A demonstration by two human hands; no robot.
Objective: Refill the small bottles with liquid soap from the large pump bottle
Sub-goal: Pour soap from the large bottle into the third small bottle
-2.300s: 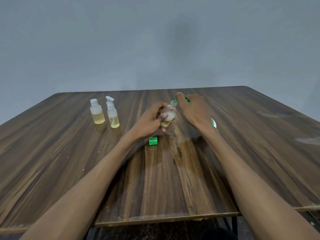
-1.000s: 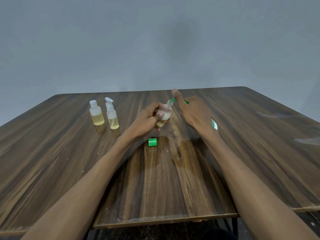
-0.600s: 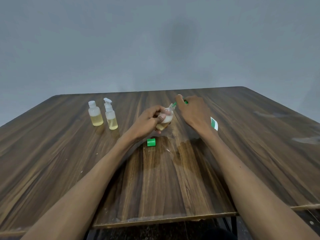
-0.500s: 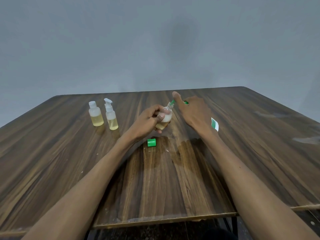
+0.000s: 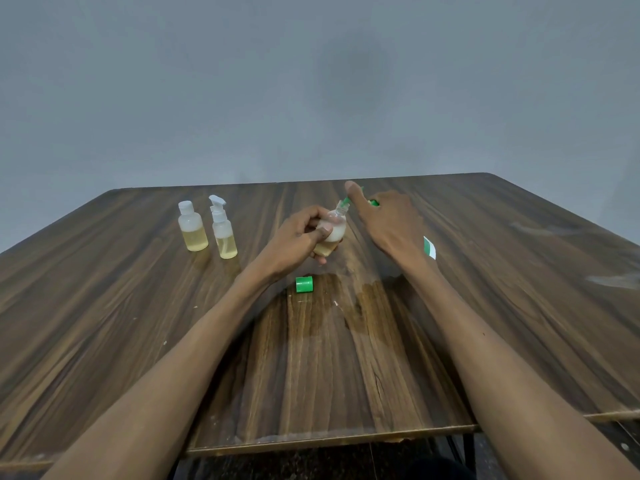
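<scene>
left hand (image 5: 298, 237) is gripping the tilted bottle (image 5: 331, 232); right hand (image 5: 388, 220), on the pump (image 5: 346, 201), grip hidden. keep the neck under the nozzle, pressing gently.

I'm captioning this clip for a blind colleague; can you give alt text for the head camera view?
The left hand grips a small tilted bottle under the green nozzle of a pump bottle mostly hidden behind the right hand. A green cap lies on the wooden table near a wet patch; two small bottles of yellowish liquid stand far left.
</scene>
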